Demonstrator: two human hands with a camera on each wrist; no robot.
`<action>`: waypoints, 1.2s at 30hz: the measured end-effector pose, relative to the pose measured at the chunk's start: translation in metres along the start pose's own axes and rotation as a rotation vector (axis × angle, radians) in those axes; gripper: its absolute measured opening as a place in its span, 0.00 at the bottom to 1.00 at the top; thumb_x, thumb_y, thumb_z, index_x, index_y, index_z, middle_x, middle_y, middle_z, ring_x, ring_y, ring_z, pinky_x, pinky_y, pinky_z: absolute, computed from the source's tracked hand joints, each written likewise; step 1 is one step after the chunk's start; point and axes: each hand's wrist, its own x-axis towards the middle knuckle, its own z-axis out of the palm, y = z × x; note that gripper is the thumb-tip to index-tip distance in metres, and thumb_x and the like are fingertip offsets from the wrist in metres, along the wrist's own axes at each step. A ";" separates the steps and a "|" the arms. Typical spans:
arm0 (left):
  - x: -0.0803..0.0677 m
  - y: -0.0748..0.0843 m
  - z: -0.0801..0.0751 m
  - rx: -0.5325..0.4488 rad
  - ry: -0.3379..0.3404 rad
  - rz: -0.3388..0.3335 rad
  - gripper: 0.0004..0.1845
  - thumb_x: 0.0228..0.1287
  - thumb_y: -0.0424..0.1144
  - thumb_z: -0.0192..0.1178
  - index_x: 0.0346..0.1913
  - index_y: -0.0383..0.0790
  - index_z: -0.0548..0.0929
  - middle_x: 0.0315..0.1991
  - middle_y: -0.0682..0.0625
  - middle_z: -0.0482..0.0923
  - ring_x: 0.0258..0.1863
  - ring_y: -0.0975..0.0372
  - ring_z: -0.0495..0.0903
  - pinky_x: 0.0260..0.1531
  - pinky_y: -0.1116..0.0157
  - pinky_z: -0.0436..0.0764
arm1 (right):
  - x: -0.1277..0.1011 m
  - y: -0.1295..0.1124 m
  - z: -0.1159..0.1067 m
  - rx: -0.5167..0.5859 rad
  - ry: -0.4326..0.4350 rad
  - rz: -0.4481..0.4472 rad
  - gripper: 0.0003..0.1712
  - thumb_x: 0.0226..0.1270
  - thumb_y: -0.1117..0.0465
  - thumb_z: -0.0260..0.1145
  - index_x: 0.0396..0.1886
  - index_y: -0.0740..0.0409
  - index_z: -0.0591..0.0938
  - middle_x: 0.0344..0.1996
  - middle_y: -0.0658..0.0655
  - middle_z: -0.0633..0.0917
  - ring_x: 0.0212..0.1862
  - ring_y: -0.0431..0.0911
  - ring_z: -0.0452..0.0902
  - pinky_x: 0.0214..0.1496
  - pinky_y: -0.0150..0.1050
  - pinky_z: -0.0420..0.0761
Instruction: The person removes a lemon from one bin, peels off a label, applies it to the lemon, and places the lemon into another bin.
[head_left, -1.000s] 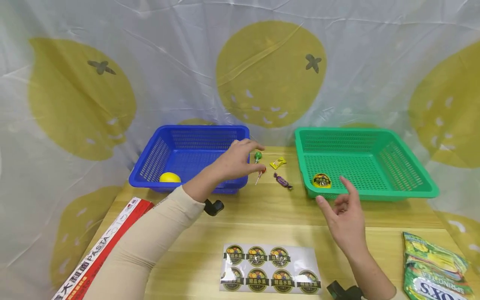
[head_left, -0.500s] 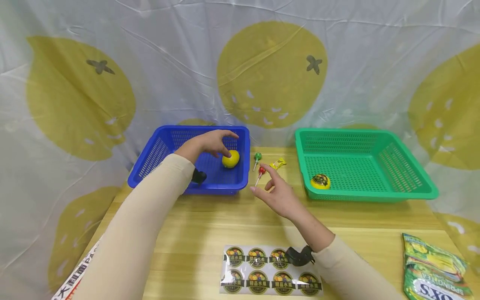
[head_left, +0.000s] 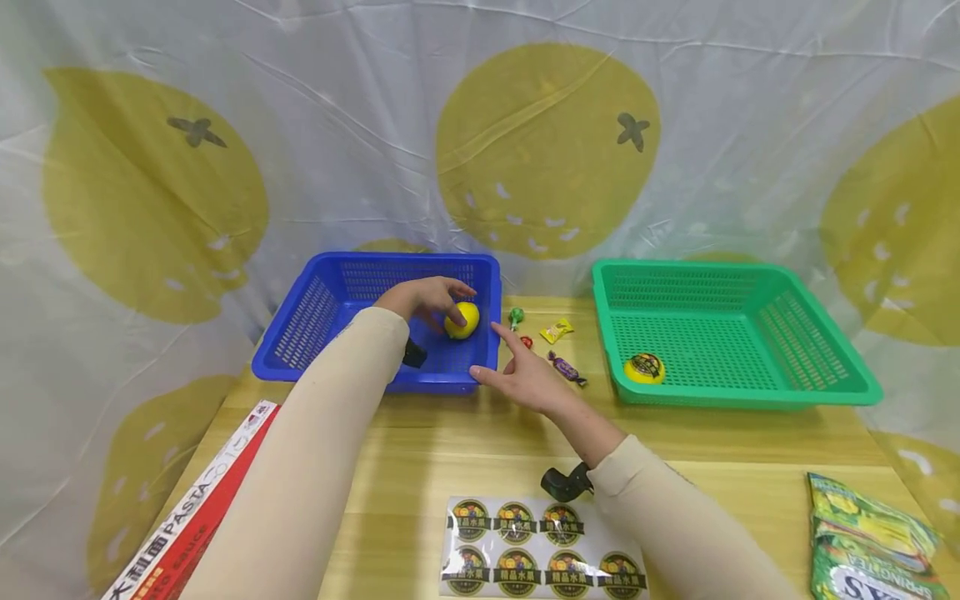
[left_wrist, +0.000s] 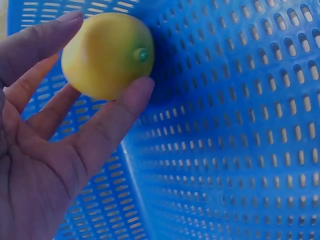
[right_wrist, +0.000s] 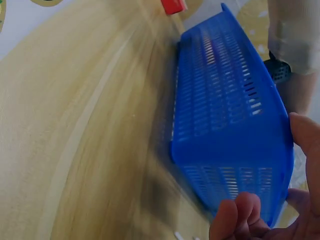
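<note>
My left hand [head_left: 450, 302] reaches into the blue basket [head_left: 390, 261] and grips a yellow lemon [head_left: 463, 320] near its right wall. In the left wrist view, thumb and fingers [left_wrist: 112, 122] curl round the lemon [left_wrist: 107, 52] above the basket's mesh floor [left_wrist: 230, 150]. My right hand [head_left: 504, 367] is open at the basket's near right corner, thumb along the front wall, index finger up the right side. The right wrist view shows the blue basket [right_wrist: 225, 115] close in front of my fingers [right_wrist: 235, 220].
Between the baskets lie a green lollipop [head_left: 516, 316], a red lollipop [head_left: 527, 342], a yellow candy [head_left: 557, 330] and a purple candy [head_left: 566, 367]. The green basket [head_left: 825, 392] holds a stickered lemon [head_left: 643, 367]. A sticker sheet [head_left: 542, 550], pasta box [head_left: 187, 525] and snack bag [head_left: 870, 542] lie near me.
My left hand went from the lollipops into the blue basket and took the lemon, now at the right wall. My right hand moved left from the green basket to the blue basket's corner.
</note>
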 end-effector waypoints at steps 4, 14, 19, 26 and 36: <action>0.000 -0.006 0.002 0.005 0.009 0.000 0.36 0.68 0.27 0.62 0.78 0.42 0.65 0.80 0.42 0.58 0.75 0.43 0.65 0.66 0.46 0.76 | 0.001 0.001 0.004 0.013 0.005 -0.004 0.52 0.66 0.36 0.68 0.83 0.36 0.52 0.29 0.56 0.83 0.26 0.47 0.75 0.27 0.37 0.73; -0.007 -0.005 -0.015 0.070 0.017 0.056 0.36 0.67 0.29 0.65 0.77 0.43 0.67 0.76 0.41 0.63 0.69 0.44 0.71 0.62 0.48 0.81 | 0.006 0.001 0.005 0.003 0.007 0.007 0.53 0.65 0.35 0.69 0.83 0.34 0.52 0.29 0.56 0.84 0.25 0.47 0.76 0.26 0.37 0.74; -0.037 0.017 -0.026 0.197 0.083 0.175 0.35 0.66 0.30 0.67 0.75 0.43 0.69 0.72 0.42 0.67 0.59 0.47 0.77 0.54 0.53 0.86 | 0.009 0.000 0.002 0.008 0.017 0.024 0.52 0.65 0.37 0.70 0.83 0.35 0.53 0.30 0.57 0.84 0.26 0.48 0.78 0.25 0.37 0.75; -0.100 0.028 -0.021 0.314 0.293 0.352 0.33 0.60 0.34 0.71 0.70 0.42 0.74 0.64 0.43 0.74 0.43 0.51 0.80 0.45 0.57 0.85 | 0.013 -0.002 0.001 0.030 0.004 0.041 0.52 0.65 0.39 0.71 0.82 0.33 0.53 0.29 0.59 0.84 0.24 0.47 0.77 0.24 0.37 0.74; -0.173 -0.018 0.033 0.215 0.412 0.456 0.36 0.58 0.39 0.75 0.70 0.44 0.73 0.68 0.44 0.70 0.56 0.45 0.77 0.48 0.56 0.82 | 0.010 0.000 -0.007 0.025 -0.002 -0.025 0.53 0.67 0.37 0.69 0.83 0.36 0.51 0.32 0.60 0.84 0.26 0.48 0.77 0.26 0.37 0.75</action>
